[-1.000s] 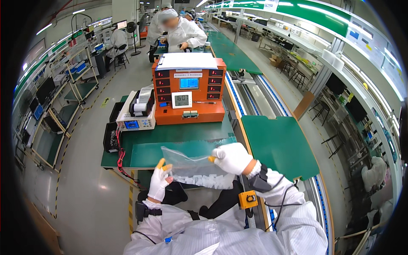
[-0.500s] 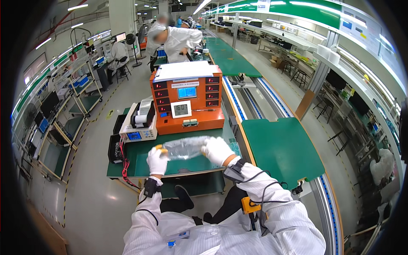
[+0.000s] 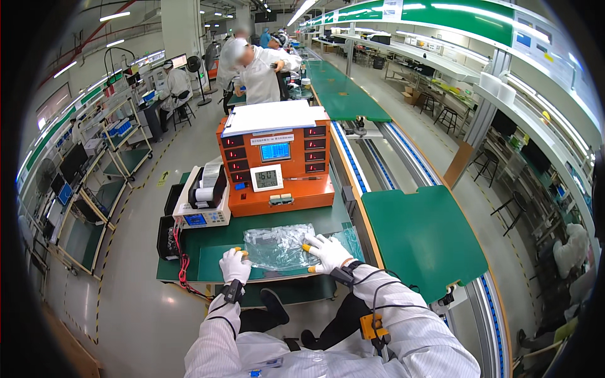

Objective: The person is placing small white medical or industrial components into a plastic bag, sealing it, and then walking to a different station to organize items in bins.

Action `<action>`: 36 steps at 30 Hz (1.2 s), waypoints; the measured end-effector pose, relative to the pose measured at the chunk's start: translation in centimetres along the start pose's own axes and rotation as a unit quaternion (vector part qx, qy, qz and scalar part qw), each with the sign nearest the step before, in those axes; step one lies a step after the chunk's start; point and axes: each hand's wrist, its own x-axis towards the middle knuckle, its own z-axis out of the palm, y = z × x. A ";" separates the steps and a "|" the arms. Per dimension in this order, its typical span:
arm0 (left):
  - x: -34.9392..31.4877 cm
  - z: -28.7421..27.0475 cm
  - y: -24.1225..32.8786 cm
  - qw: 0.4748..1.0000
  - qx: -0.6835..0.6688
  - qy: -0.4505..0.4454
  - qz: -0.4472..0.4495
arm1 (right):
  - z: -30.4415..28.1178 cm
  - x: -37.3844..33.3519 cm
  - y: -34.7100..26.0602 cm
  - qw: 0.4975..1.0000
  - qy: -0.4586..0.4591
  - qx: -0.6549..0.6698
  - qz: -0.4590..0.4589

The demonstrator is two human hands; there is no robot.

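A clear plastic bag (image 3: pixel 277 249) with several small pale pieces inside lies flat on the green bench mat (image 3: pixel 211 252) in front of me. The pieces are bunched toward its far side; their kind is too small to make out. My left hand (image 3: pixel 236 267), in a white glove with yellow fingertips, rests at the bag's left edge, its fingers loosely bent and not closed around anything visible. At the right edge, my right hand (image 3: pixel 328 254), gloved alike, touches the bag with thumb and fingers spread.
Behind the bag stands an orange test box (image 3: pixel 277 170) with red displays, papers (image 3: pixel 271 118) on top and a small digital clock (image 3: pixel 266 177). Left of it are a white meter with a printer (image 3: pixel 205 198), red leads (image 3: pixel 184 268) and black bins (image 3: pixel 169 238). A conveyor (image 3: pixel 422 239) runs along the right.
The bag, held up between both hands before, has come down onto the mat and lies flat. Both hands have lowered toward me, and the right hand's fingers have spread.
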 end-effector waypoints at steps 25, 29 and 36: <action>-0.3 -0.2 -0.1 0.999 0.014 0.023 0.028 | 2.4 -0.9 0.5 0.995 0.071 0.033 0.058; -0.5 -0.2 -0.5 1.000 0.020 0.019 0.015 | 2.2 -0.5 0.0 0.995 0.074 0.024 0.059; -0.4 -0.5 0.1 1.000 0.010 0.008 0.005 | 2.7 -0.7 0.2 0.994 0.077 0.025 0.070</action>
